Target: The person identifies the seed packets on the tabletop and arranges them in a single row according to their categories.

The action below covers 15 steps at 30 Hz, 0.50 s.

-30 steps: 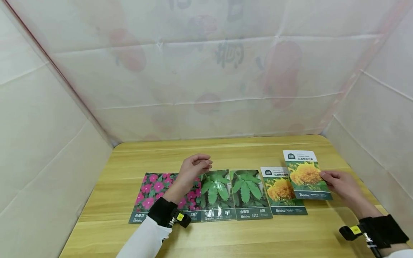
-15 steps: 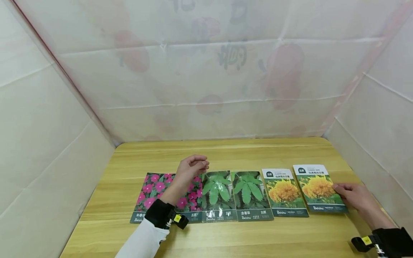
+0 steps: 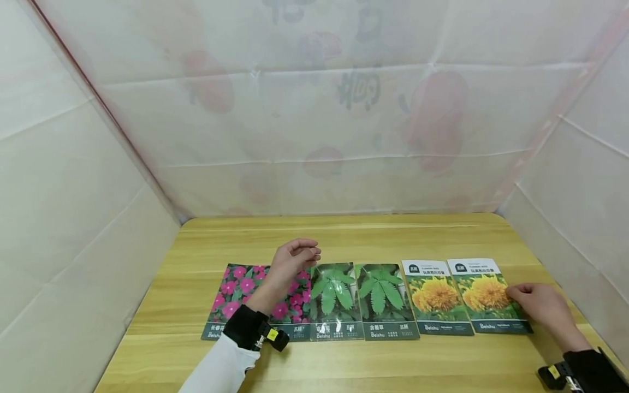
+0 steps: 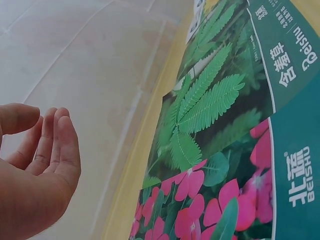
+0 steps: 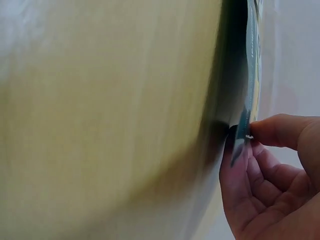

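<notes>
My right hand (image 3: 543, 308) pinches the right edge of a yellow-flowered seed packet (image 3: 484, 297) between thumb and fingers. In the right wrist view this seed packet (image 5: 251, 65) shows edge-on, close over the table. Beside it on the left lies a matching yellow-flowered packet (image 3: 437, 297). My left hand (image 3: 290, 265) holds nothing, fingers loosely bent, above the pink-flowered packets (image 3: 238, 289), partly hiding them. The left wrist view has the left hand (image 4: 40, 160) apart from the packets, thumb and fingertips separated.
Two green-leaf packets (image 3: 336, 300) lie in the middle of the row, the left one glossy with reflections. All rest on a wood-grain table (image 3: 368, 363). Pale fabric walls (image 3: 319, 120) enclose its back and both sides.
The right hand has moved the yellow-flowered packet right and down, from overlapping its match to lying beside it at the row's right end. The left hand has stayed nearly in place.
</notes>
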Each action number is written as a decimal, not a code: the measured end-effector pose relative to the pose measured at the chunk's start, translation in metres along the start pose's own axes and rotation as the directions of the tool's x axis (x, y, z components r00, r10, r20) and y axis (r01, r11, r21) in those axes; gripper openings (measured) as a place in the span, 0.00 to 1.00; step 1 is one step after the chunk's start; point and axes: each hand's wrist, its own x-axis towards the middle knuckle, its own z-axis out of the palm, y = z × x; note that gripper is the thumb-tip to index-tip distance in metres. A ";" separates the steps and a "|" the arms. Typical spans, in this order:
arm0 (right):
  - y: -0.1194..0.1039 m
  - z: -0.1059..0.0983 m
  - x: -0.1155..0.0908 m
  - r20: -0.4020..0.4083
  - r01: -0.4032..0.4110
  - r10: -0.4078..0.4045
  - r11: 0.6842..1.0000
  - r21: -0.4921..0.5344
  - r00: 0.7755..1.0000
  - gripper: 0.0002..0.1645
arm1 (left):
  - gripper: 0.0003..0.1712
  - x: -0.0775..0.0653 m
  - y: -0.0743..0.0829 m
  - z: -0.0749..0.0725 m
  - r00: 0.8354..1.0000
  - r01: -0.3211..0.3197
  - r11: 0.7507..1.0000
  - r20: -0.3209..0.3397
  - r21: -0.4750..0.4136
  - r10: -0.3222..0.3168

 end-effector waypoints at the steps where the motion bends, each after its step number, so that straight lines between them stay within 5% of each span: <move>1: -0.001 -0.001 0.000 -0.007 0.003 -0.003 1.000 -0.014 1.000 0.33 | 0.18 0.000 0.002 0.001 1.000 0.011 1.000 -0.009 0.000 -0.011; 6: -0.005 -0.001 -0.002 -0.047 0.014 -0.017 0.998 -0.061 0.999 0.31 | 0.17 -0.002 0.005 0.000 0.999 0.027 1.000 -0.035 -0.005 -0.027; 11: -0.016 0.002 -0.008 -0.132 0.040 -0.051 0.995 -0.087 0.990 0.26 | 0.19 -0.007 0.005 -0.011 0.997 -0.059 0.994 -0.035 0.087 0.062; 13: -0.026 0.002 -0.010 -0.189 0.087 -0.108 0.989 -0.117 0.976 0.26 | 0.21 -0.004 -0.008 -0.025 0.992 -0.119 0.976 -0.012 0.184 0.123; 15: -0.037 0.004 -0.011 -0.246 0.151 -0.185 0.977 -0.148 0.951 0.25 | 0.23 0.002 -0.025 -0.041 0.978 -0.203 0.926 0.011 0.319 0.210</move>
